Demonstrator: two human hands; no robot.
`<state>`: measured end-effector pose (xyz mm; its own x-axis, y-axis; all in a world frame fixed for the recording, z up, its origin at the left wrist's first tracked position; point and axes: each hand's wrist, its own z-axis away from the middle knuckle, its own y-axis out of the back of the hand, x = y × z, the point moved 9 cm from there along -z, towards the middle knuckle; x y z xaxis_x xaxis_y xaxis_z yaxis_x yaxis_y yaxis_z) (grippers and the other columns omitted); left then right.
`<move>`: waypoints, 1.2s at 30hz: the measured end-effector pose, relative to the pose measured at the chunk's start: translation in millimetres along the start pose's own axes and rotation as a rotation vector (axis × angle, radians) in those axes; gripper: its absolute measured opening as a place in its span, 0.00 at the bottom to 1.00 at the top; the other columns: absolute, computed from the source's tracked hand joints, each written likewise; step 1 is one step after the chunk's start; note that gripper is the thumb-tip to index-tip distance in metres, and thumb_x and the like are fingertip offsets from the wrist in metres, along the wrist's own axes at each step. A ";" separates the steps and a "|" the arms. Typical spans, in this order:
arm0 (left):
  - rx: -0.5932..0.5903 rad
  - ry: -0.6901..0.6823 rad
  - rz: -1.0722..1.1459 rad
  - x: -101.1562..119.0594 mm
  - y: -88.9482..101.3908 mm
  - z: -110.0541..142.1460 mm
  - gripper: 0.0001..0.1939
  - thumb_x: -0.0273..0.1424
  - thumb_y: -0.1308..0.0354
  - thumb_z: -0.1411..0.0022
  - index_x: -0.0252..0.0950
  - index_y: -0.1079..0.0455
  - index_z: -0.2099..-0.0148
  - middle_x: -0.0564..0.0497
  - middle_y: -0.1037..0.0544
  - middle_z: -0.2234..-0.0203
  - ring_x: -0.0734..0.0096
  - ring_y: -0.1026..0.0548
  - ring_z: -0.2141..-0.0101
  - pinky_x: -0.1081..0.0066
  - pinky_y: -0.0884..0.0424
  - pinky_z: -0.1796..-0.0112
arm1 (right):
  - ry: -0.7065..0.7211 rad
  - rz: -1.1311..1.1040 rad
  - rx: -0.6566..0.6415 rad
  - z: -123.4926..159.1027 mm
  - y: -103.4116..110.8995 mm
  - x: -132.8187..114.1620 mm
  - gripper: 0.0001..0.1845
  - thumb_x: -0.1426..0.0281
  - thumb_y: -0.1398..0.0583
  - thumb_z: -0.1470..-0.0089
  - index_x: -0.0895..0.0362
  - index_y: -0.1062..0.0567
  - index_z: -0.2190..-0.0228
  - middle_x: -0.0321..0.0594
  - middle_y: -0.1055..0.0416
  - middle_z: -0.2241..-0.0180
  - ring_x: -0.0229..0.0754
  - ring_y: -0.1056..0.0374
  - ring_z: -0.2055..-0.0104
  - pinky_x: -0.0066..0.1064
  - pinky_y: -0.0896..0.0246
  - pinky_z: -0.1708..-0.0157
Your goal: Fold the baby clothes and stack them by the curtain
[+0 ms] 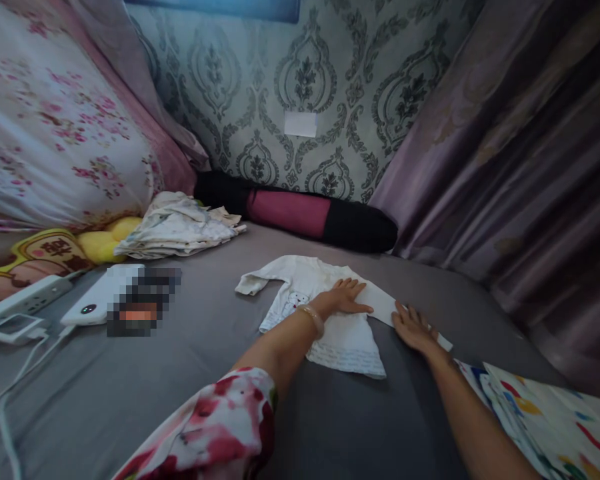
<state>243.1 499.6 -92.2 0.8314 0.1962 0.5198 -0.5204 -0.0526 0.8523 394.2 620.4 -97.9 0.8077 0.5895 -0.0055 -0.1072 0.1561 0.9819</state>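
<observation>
A small white long-sleeved shirt (347, 340) lies spread on the grey bed sheet, with a printed animal face on its front and lines of lettering near the hem. My left hand (344, 297) rests flat on the upper chest of the shirt, fingers stretched out. On the right sleeve lies my right hand (415, 325), fingers extended along the cloth, and the cuff shows just beyond it. The other sleeve reaches out to the left, bent a little. Part of the collar and chest is hidden under my left hand.
Folded patterned cloths (555, 420) lie at the right, and a pile of pale clothes (180, 223) at the back left. A black and maroon bolster (290, 212) lines the wall. A white power bank (103, 297), a power strip (27, 307) and cables sit at the left.
</observation>
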 end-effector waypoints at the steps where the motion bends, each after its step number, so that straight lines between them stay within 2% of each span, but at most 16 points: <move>1: -0.016 0.006 0.013 -3.3 1.5 7.3 0.49 0.56 0.50 0.41 0.30 0.58 0.29 0.36 0.55 0.32 0.51 0.58 0.32 0.56 0.60 0.36 | -0.013 0.009 -0.020 -1.5 5.0 -5.7 0.32 0.60 0.60 0.37 0.52 0.47 0.34 0.46 0.55 0.32 0.59 0.55 0.32 0.60 0.57 0.39; 3: -0.028 0.021 0.035 -9.7 7.1 24.9 0.46 0.50 0.46 0.40 0.27 0.55 0.30 0.34 0.51 0.33 0.54 0.53 0.33 0.61 0.54 0.37 | 0.028 0.063 -0.009 -3.9 18.9 -30.7 0.30 0.65 0.55 0.39 0.60 0.37 0.39 0.54 0.52 0.34 0.58 0.53 0.33 0.54 0.58 0.38; 4: -0.012 0.022 0.049 -11.8 12.2 34.7 0.44 0.47 0.45 0.40 0.26 0.53 0.31 0.34 0.48 0.34 0.55 0.49 0.34 0.65 0.50 0.38 | 0.087 0.076 0.064 -4.2 30.3 -50.4 0.29 0.68 0.56 0.39 0.63 0.34 0.41 0.54 0.53 0.33 0.56 0.58 0.31 0.53 0.61 0.36; 6: 0.085 0.032 0.092 -16.1 27.6 56.0 0.39 0.42 0.44 0.40 0.26 0.48 0.33 0.35 0.40 0.37 0.58 0.40 0.38 0.69 0.43 0.41 | 0.223 0.033 0.140 -3.2 42.4 -96.0 0.30 0.69 0.58 0.39 0.64 0.38 0.39 0.53 0.53 0.33 0.53 0.58 0.31 0.49 0.63 0.35; 8: 0.205 0.088 0.138 -24.5 43.7 79.2 0.34 0.40 0.45 0.39 0.27 0.43 0.35 0.36 0.33 0.41 0.58 0.33 0.42 0.68 0.38 0.44 | 0.348 -0.042 0.123 -3.1 41.1 -142.2 0.31 0.68 0.58 0.38 0.65 0.43 0.37 0.53 0.50 0.34 0.50 0.54 0.32 0.44 0.60 0.36; 10: 0.302 0.168 0.193 -36.8 55.9 102.6 0.31 0.39 0.46 0.38 0.28 0.39 0.37 0.37 0.28 0.45 0.58 0.27 0.48 0.66 0.33 0.48 | 0.362 -0.094 0.088 -8.1 34.1 -175.2 0.32 0.64 0.56 0.37 0.64 0.46 0.36 0.53 0.50 0.34 0.50 0.55 0.32 0.43 0.62 0.35; 12: 0.402 0.236 0.252 -51.5 66.7 124.9 0.27 0.39 0.45 0.38 0.30 0.35 0.40 0.38 0.25 0.49 0.58 0.24 0.53 0.65 0.30 0.51 | 0.349 -0.144 0.075 -15.5 26.8 -196.3 0.34 0.61 0.56 0.37 0.65 0.49 0.35 0.54 0.51 0.34 0.50 0.56 0.32 0.43 0.63 0.35; 17: 0.725 0.338 0.442 -94.9 90.7 174.2 0.15 0.34 0.44 0.39 0.32 0.27 0.52 0.39 0.21 0.56 0.60 0.23 0.55 0.65 0.29 0.53 | 0.251 -0.146 0.144 -31.9 12.4 -199.9 0.36 0.59 0.59 0.36 0.73 0.49 0.36 0.59 0.54 0.33 0.53 0.59 0.31 0.43 0.65 0.35; 19: 0.859 0.411 0.545 -114.0 94.6 193.3 0.12 0.31 0.45 0.40 0.32 0.27 0.56 0.40 0.20 0.60 0.62 0.22 0.58 0.66 0.28 0.56 | 0.266 -0.124 0.184 -33.2 9.0 -198.3 0.36 0.59 0.60 0.35 0.72 0.48 0.36 0.57 0.54 0.33 0.53 0.60 0.31 0.43 0.66 0.35; 21: 0.942 0.521 0.655 -131.2 91.8 209.8 0.12 0.31 0.47 0.39 0.31 0.29 0.55 0.42 0.20 0.65 0.65 0.21 0.64 0.68 0.26 0.62 | 0.274 -0.115 0.199 -34.0 6.5 -196.9 0.36 0.58 0.61 0.35 0.72 0.48 0.36 0.56 0.54 0.33 0.52 0.60 0.31 0.43 0.65 0.36; 25: 0.988 0.686 0.852 -149.8 81.8 229.5 0.20 0.33 0.51 0.36 0.30 0.37 0.44 0.47 0.22 0.73 0.71 0.25 0.79 0.74 0.31 0.78 | 0.268 -0.113 0.164 -38.1 7.5 -196.4 0.36 0.58 0.61 0.35 0.72 0.48 0.36 0.55 0.55 0.33 0.52 0.61 0.31 0.43 0.65 0.35; 28: 1.003 0.748 0.912 -152.2 81.1 237.1 0.26 0.32 0.51 0.35 0.30 0.45 0.37 0.49 0.24 0.76 0.72 0.26 0.81 0.76 0.33 0.80 | 0.215 -0.119 0.094 -39.9 9.6 -197.0 0.36 0.59 0.59 0.36 0.71 0.49 0.36 0.55 0.57 0.32 0.52 0.62 0.31 0.46 0.66 0.35; 30: 0.993 0.789 0.963 -152.0 79.0 238.9 0.30 0.32 0.51 0.34 0.29 0.52 0.34 0.50 0.25 0.79 0.70 0.26 0.82 0.75 0.33 0.81 | 0.217 -0.093 0.153 -33.6 17.7 -205.5 0.34 0.61 0.58 0.36 0.71 0.47 0.36 0.56 0.57 0.32 0.52 0.62 0.31 0.47 0.68 0.35; 33: 0.989 0.797 1.032 -150.6 76.9 238.1 0.33 0.33 0.51 0.34 0.26 0.57 0.32 0.50 0.26 0.80 0.67 0.26 0.83 0.74 0.32 0.82 | 0.374 -0.057 0.303 -9.9 28.4 -241.7 0.32 0.66 0.57 0.36 0.69 0.46 0.36 0.54 0.56 0.32 0.50 0.63 0.30 0.45 0.74 0.34; 34: 0.994 0.792 1.048 -150.5 76.6 237.5 0.34 0.33 0.51 0.34 0.26 0.59 0.32 0.49 0.26 0.80 0.66 0.25 0.82 0.73 0.32 0.82 | 0.441 -0.061 0.307 -1.5 27.0 -256.8 0.31 0.66 0.58 0.36 0.68 0.46 0.36 0.53 0.55 0.32 0.48 0.63 0.30 0.43 0.75 0.34; 36: 1.003 0.794 1.079 -151.9 75.3 237.0 0.35 0.33 0.51 0.34 0.26 0.61 0.32 0.49 0.25 0.80 0.66 0.25 0.82 0.73 0.31 0.81 | 0.543 -0.082 0.232 10.3 18.0 -284.9 0.32 0.64 0.58 0.35 0.68 0.48 0.35 0.51 0.55 0.32 0.47 0.63 0.30 0.41 0.74 0.34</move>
<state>123.7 233.7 -93.2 -0.2619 0.0528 0.9636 -0.1670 -0.9859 0.0087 168.1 447.1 -76.7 0.3895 0.9132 -0.1195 0.1218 0.0775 0.9895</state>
